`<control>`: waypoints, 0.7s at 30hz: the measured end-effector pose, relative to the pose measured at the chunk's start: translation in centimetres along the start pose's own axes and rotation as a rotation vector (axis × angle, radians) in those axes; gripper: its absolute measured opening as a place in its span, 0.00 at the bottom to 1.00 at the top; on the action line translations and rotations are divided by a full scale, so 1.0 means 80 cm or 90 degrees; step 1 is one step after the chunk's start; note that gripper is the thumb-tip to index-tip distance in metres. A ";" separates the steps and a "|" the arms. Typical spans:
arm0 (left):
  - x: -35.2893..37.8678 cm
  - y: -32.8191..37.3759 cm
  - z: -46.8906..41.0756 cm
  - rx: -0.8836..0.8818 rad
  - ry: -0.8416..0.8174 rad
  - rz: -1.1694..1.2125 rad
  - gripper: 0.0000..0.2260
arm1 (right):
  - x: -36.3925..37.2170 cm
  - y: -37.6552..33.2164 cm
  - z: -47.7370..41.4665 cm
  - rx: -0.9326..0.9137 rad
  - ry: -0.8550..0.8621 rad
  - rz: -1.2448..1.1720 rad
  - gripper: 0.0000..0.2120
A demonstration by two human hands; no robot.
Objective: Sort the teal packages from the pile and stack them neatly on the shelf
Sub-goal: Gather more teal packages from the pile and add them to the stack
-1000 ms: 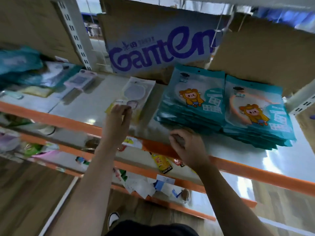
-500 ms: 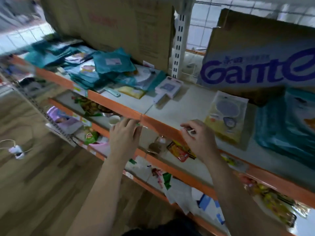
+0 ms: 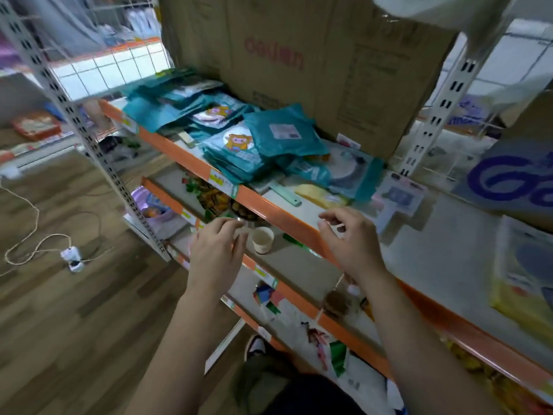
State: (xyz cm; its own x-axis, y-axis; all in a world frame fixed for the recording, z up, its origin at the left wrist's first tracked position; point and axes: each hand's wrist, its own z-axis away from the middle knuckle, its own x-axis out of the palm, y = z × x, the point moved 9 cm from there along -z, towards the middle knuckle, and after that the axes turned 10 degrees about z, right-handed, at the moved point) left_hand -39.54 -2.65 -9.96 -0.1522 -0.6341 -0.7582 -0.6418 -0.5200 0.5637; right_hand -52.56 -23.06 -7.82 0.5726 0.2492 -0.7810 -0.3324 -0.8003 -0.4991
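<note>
A loose pile of teal packages (image 3: pixel 239 136) lies on the top shelf (image 3: pixel 434 259) in front of a big cardboard box; some show a cartoon animal, one lies label side up (image 3: pixel 284 131). My left hand (image 3: pixel 218 253) hovers below and in front of the pile, over the lower shelf, fingers loosely curled and holding nothing. My right hand (image 3: pixel 350 238) hangs at the shelf's orange front edge, right of the pile, fingers loosely bent with nothing in them. Neither hand touches a package.
A paper cup (image 3: pixel 262 239) stands on the lower shelf between my hands. On the top shelf lie a yellow packet (image 3: pixel 320 197), a pale pink boxed item (image 3: pixel 398 194) and a yellow-edged package (image 3: pixel 526 274). A large cardboard box (image 3: pixel 314 61) blocks the back. A white cable (image 3: pixel 45 244) lies on the wooden floor.
The view has swung left from the neat teal stacks to the loose pile. Both hands have left the shelf's right part and moved left with it, still holding nothing.
</note>
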 end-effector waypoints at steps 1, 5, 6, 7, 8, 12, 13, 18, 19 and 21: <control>-0.006 -0.012 -0.013 0.002 0.008 0.005 0.11 | 0.010 -0.006 -0.016 -0.001 0.009 -0.003 0.05; -0.035 -0.057 -0.075 0.012 0.037 0.011 0.09 | 0.055 -0.029 -0.089 0.010 0.037 -0.013 0.06; -0.041 -0.067 -0.094 0.016 0.034 0.009 0.09 | 0.064 -0.034 -0.108 0.017 0.044 -0.012 0.06; -0.046 -0.076 -0.113 0.020 0.029 0.007 0.09 | 0.072 -0.040 -0.128 0.022 0.054 -0.009 0.07; -0.050 -0.085 -0.132 0.022 0.025 0.003 0.09 | 0.078 -0.046 -0.147 0.025 0.065 -0.007 0.07; -0.057 -0.112 -0.200 0.033 0.025 -0.005 0.10 | 0.106 -0.061 -0.219 0.034 0.064 0.027 0.09; -0.056 -0.117 -0.213 0.033 0.027 -0.001 0.10 | 0.116 -0.063 -0.237 0.043 0.045 0.042 0.10; -0.042 -0.134 -0.259 0.030 0.012 0.021 0.11 | 0.172 -0.067 -0.299 0.078 -0.095 0.215 0.24; -0.038 -0.137 -0.268 0.032 0.004 0.027 0.11 | 0.179 -0.067 -0.305 0.088 -0.106 0.261 0.27; -0.030 -0.140 -0.288 0.042 -0.017 0.039 0.12 | 0.188 -0.065 -0.315 0.116 -0.111 0.328 0.32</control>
State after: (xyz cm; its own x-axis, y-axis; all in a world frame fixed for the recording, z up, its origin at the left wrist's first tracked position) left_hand -14.67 -8.49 -6.93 -0.2118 -0.6474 -0.7321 -0.6792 -0.4411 0.5866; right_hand -23.35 -28.85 -7.50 0.1758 -0.0501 -0.9832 -0.6684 -0.7393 -0.0819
